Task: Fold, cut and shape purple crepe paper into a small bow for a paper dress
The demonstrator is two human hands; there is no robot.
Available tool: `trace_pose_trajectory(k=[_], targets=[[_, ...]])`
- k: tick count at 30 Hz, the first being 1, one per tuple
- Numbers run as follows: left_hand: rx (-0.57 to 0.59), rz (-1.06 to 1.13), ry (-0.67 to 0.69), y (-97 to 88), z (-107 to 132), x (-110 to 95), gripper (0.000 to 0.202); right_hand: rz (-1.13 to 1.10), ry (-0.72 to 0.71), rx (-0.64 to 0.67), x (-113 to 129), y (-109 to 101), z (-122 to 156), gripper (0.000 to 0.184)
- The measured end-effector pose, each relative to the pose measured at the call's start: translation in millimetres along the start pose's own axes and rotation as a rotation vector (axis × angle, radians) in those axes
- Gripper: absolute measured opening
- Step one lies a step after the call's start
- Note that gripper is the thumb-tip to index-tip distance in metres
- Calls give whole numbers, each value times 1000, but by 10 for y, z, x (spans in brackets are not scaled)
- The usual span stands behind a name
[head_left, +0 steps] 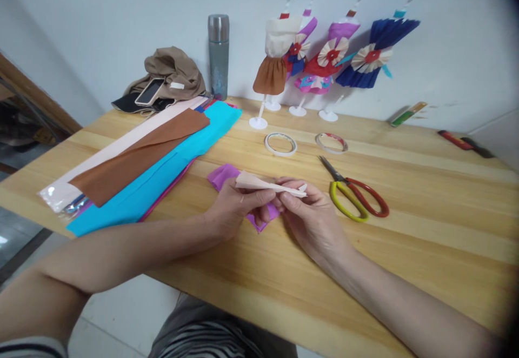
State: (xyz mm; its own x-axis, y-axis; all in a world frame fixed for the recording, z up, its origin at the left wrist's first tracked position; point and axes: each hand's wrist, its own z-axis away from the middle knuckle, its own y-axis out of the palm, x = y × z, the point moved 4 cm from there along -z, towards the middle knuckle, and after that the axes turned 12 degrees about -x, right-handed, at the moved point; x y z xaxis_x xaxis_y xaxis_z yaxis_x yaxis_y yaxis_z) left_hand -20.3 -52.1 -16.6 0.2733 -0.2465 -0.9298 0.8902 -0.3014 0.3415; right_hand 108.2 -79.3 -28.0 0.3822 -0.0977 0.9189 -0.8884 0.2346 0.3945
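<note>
A folded strip of pale cream crepe paper is pinched between both hands above the table. My left hand is closed on its left part, with the thumb lying along the lower edge. At the other end, my right hand grips the strip between thumb and fingers. Beneath the hands lies a piece of purple crepe paper, partly hidden by them. Scissors with one yellow and one red handle rest just right of my right hand, blades slightly apart.
Several dressed mini stands line the wall. Two tape rolls, one white and one reddish, lie before them. Brown and blue crepe sheets cover the left side. A flask, a phone and a cutter sit farther back.
</note>
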Motion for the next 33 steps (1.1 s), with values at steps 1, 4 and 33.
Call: trace_pose_trajectory(k=[1,4,33], targets=[[-10,5,6,-2,-3,-8,27,-1,9,10,2,6,5,20],[-35,-37,32,-18,-22,-36,26,-13,45,30,12,13,19,26],[22,-152,1,-30,-17,0,24,415,-210,-90,108,-64,-9,18]])
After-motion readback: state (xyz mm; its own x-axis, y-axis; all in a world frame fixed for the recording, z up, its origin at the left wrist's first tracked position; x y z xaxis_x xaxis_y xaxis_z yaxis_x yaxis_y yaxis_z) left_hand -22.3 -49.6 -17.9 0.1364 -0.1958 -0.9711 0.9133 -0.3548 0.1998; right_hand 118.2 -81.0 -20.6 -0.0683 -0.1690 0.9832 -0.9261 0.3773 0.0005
